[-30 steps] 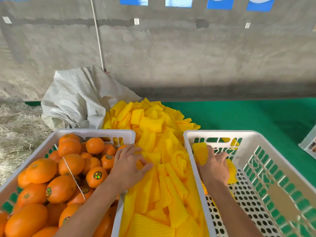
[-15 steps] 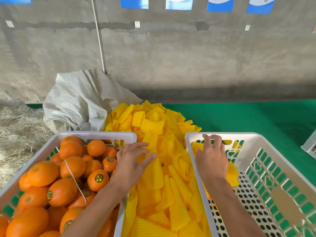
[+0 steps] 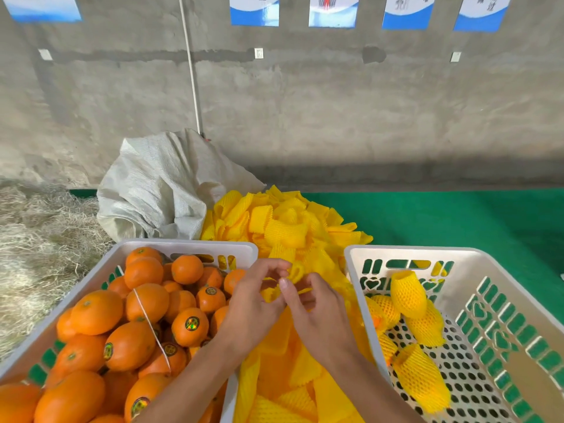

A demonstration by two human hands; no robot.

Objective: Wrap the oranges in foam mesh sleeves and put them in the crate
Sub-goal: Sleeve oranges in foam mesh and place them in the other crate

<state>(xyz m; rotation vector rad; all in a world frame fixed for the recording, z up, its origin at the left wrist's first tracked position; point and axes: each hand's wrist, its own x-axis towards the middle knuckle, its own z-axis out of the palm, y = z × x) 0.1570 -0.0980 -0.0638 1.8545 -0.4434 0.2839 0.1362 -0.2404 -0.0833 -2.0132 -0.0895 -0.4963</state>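
A worker packs citrus at floor level. At far left, loose straw [image 3: 39,239] lies beside a crumpled woven sack [image 3: 158,190]. In front of them a white crate [image 3: 183,245] sits heaped with bare oranges [image 3: 131,331], many carrying round stickers.

At centre, both hands meet over the pile of yellow foam mesh sleeves [image 3: 283,227] that runs between the two crates. The left hand [image 3: 253,306] and the right hand [image 3: 317,315] each pinch the edge of a single sleeve [image 3: 294,274] with curled fingertips, apparently pulling its mouth open. Neither hand holds fruit.

At right, the perforated packing crate [image 3: 500,355] contains a handful of oranges already sleeved [image 3: 418,374], clustered against its near-left wall, with most of its floor still showing.

The step in hand looks like readying a sleeve for the next orange. The next move probably calls for keeping the sleeve spread with one hand while the other reaches left into the full crate for fruit. Most of the job appears to remain.
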